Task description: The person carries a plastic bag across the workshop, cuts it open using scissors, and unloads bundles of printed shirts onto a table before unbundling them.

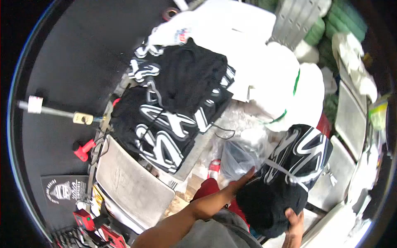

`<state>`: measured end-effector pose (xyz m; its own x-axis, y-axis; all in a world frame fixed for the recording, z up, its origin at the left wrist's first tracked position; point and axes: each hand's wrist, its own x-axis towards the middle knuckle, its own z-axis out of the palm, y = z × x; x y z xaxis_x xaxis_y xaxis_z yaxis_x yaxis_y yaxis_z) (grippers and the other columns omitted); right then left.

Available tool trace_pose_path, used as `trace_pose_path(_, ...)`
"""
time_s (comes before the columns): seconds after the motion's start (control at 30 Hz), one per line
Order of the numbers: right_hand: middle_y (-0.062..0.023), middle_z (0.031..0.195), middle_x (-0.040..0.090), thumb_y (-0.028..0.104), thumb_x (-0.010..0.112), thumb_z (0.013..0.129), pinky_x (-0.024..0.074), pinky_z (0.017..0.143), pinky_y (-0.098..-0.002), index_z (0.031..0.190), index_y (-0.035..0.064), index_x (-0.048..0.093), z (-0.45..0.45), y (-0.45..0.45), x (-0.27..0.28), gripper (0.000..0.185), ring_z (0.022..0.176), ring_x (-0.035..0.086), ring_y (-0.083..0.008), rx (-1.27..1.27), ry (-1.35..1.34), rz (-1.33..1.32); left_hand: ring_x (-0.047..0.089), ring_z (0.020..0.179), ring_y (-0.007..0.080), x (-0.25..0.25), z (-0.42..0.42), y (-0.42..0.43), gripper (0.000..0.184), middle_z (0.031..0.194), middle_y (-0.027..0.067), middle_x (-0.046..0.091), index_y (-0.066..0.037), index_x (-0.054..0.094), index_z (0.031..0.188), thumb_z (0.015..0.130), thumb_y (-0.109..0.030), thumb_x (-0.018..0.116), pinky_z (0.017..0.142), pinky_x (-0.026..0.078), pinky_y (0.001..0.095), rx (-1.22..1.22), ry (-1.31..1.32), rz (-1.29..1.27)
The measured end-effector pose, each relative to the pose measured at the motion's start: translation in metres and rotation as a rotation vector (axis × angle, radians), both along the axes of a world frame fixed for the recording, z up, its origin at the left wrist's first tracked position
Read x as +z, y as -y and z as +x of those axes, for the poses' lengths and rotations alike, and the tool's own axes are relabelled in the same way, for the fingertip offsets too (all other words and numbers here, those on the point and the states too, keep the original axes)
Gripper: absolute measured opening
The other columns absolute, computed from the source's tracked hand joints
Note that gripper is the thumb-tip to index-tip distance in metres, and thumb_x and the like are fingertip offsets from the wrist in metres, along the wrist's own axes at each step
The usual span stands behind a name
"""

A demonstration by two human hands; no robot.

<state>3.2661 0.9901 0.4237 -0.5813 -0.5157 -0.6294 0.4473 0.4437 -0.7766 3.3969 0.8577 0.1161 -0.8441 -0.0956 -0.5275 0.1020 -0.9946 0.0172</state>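
A folded bundle of black garments (266, 202) with white graphic print is held in front of me, at the lower right. A pale strip (285, 170) crosses it. My left hand (247, 177) is against the bundle's left edge, its fingers closed and partly hidden. My right hand (294, 221) grips the near right side, thumb on top and the other fingers out of sight underneath. Just beyond my left hand sits a clear plastic bag (242, 157). More black printed garments (186, 78) lie stacked to the upper left.
White sacks (285, 91) with green edging stand beyond the bundle. A pale platen (134, 182) is at the left, near a red hand tool (84, 150) on the black surface (78, 53). Other grey platens (349, 120) line the right. Green bundles (345, 22) are piled at the back.
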Motion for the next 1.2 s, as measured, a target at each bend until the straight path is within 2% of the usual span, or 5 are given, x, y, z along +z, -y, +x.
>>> trace_pose_path(0.13,-0.0205,0.123,0.057,0.037,0.093,0.048,0.0399,0.1,-0.0371,0.135,-0.0121,0.037,-0.007,0.026,0.119,0.115,0.114,0.056,-0.0301,0.383,-0.141,0.065,0.051,0.121,0.0237,0.128,0.059,0.05,0.06,0.135,0.0105,0.051,-0.008,0.042,0.141,0.097,-0.049,0.045,0.105,0.038,0.0394,0.382,-0.089,-0.218)
trace_pose_path(0.4,-0.0134,0.122,0.058,0.035,0.084,0.069,0.0398,0.101,-0.0344,0.134,-0.0074,0.043,0.099,0.25,0.184,0.087,0.114,0.054,-0.0226,0.947,-0.081,-0.644,0.051,0.122,0.0258,0.295,0.301,0.156,0.062,0.135,0.0103,0.051,-0.01,0.041,0.142,0.096,-0.051,0.044,0.106,0.04,0.0411,1.225,0.473,-0.751)
trace_pose_path(0.7,-0.0219,0.124,0.059,0.026,0.069,0.086,0.0453,0.095,-0.036,0.124,-0.0031,0.056,0.179,0.347,0.0,0.05,0.115,0.058,-0.0313,1.131,-0.915,-0.523,0.05,0.122,0.0323,0.258,0.383,0.174,0.076,0.131,0.0211,0.054,0.001,0.048,0.134,0.095,-0.063,0.035,0.104,0.034,0.0346,0.584,1.48,-1.095)
trace_pose_path(1.0,-0.0134,0.098,0.066,0.015,0.062,0.089,0.0509,0.074,-0.0312,0.11,-0.0012,0.061,0.012,0.12,-0.155,0.026,0.086,0.065,-0.0212,1.12,-0.839,-0.16,0.06,0.105,0.0247,0.341,0.395,0.126,0.032,0.106,0.0142,0.062,-0.005,0.06,0.108,0.08,-0.01,0.073,0.083,0.05,0.0349,0.478,1.433,-1.678)
trace_pose_path(1.2,-0.0092,0.089,0.065,0.018,0.064,0.089,0.0496,0.059,-0.0317,0.103,-0.0007,0.061,-0.013,-0.02,-0.217,0.024,0.073,0.065,-0.02,0.774,-0.306,0.383,0.056,0.103,0.0302,0.353,0.365,0.124,0.039,0.11,0.0088,0.056,-0.008,0.061,0.106,0.073,-0.021,0.079,0.087,0.048,0.0404,0.218,1.378,-1.98)
